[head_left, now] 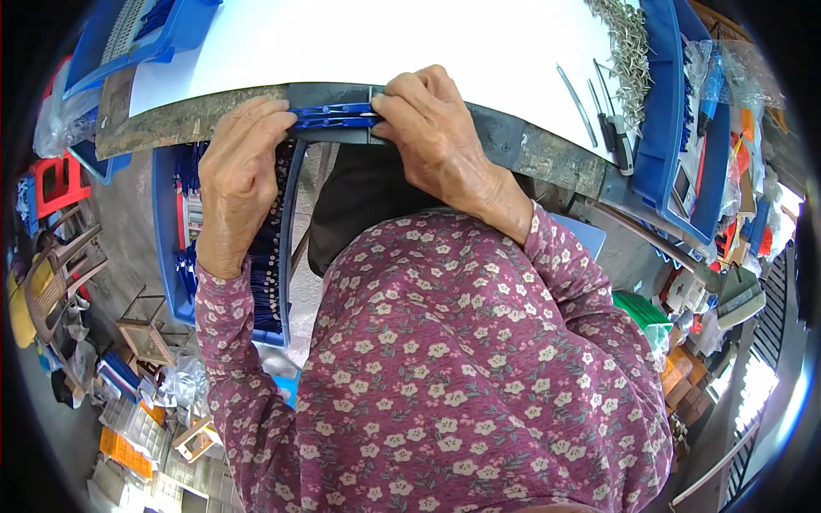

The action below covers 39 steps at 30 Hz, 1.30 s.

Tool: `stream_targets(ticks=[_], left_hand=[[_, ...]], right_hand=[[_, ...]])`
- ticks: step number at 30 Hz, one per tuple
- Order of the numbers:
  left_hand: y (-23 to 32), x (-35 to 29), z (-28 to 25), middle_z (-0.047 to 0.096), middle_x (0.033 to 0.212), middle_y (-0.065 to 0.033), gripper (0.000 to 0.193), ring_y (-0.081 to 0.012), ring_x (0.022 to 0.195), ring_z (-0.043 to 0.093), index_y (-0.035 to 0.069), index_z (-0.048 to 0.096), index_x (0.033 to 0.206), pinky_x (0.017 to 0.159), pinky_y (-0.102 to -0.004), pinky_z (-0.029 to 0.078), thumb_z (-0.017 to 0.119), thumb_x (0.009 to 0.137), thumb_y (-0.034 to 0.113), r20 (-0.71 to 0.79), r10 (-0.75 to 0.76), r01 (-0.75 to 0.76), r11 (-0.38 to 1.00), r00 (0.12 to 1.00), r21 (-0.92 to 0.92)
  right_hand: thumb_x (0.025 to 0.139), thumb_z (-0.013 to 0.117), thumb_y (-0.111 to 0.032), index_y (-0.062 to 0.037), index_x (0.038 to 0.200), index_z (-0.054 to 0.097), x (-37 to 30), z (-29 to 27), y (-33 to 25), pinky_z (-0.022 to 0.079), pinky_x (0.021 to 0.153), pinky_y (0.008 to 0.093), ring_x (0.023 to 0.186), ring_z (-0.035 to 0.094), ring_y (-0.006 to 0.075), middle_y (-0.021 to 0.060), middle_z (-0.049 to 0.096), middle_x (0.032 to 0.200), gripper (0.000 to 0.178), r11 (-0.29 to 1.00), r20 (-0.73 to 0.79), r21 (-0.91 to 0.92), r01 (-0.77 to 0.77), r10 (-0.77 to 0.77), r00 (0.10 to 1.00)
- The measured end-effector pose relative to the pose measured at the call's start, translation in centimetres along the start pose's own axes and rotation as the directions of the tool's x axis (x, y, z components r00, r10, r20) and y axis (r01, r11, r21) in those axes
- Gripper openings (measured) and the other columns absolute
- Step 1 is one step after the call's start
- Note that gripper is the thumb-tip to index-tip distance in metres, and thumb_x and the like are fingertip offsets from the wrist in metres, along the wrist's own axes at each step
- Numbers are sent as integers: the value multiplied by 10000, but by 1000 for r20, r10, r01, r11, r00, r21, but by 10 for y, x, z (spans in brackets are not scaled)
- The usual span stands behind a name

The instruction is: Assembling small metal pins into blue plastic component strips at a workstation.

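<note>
A pair of narrow, glossy blue strips (333, 115) lies side by side at the near edge of the worktable (184, 126), over a dark flat plate (329, 92). My left hand (241, 175) pinches the left end of the strips. At the right end, my right hand (432, 128) grips them between thumb and fingers. A thin upright metal piece (370, 98) stands beside my right fingertips. What exactly lies under those fingertips is hidden. Both forearms come up from below in floral sleeves.
On the white sheet (385, 43), small silver rivets (623, 51) are heaped at right, near a knife-like tool (623, 141) and a thin rod (577, 104). Blue bins (663, 120) stand at both sides. Another blue bin (162, 231) with blue pieces sits below the table's left part.
</note>
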<state>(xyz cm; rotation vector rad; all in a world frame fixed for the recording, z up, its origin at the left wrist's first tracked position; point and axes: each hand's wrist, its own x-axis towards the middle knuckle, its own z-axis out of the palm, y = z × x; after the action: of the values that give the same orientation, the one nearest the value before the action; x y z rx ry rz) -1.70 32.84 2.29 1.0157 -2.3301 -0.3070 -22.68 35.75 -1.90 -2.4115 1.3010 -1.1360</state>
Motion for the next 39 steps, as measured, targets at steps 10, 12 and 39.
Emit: stream_targets(ticks=[10,12,39], left_hand=[[4,-7,-15,588,900,-124,218,-283,835,578,-1,566,908,722,-328,461,546,719,-107,65,-139,142,989,988,-44],[3,-10,-19,587,905,-125,225,-265,829,580,4,561,921,713,-316,460,547,722,-100,84,-163,169,983,983,-68],[76,37,59,610,817,-111,184,-157,691,609,-29,510,975,645,-251,492,528,855,110,380,-308,409,35,872,-912]], right_hand=[[678,648,-50,-49,869,542,12,12,-2,342,653,319,748,429,211,45,468,818,218,999,4,-5,48,-48,999],[683,641,-52,-52,842,542,15,14,-4,339,649,322,749,432,209,40,467,809,188,998,28,-9,66,-66,997],[848,569,-114,-49,1104,594,26,-57,16,470,620,199,699,551,59,10,625,810,265,760,-111,560,-329,463,880]])
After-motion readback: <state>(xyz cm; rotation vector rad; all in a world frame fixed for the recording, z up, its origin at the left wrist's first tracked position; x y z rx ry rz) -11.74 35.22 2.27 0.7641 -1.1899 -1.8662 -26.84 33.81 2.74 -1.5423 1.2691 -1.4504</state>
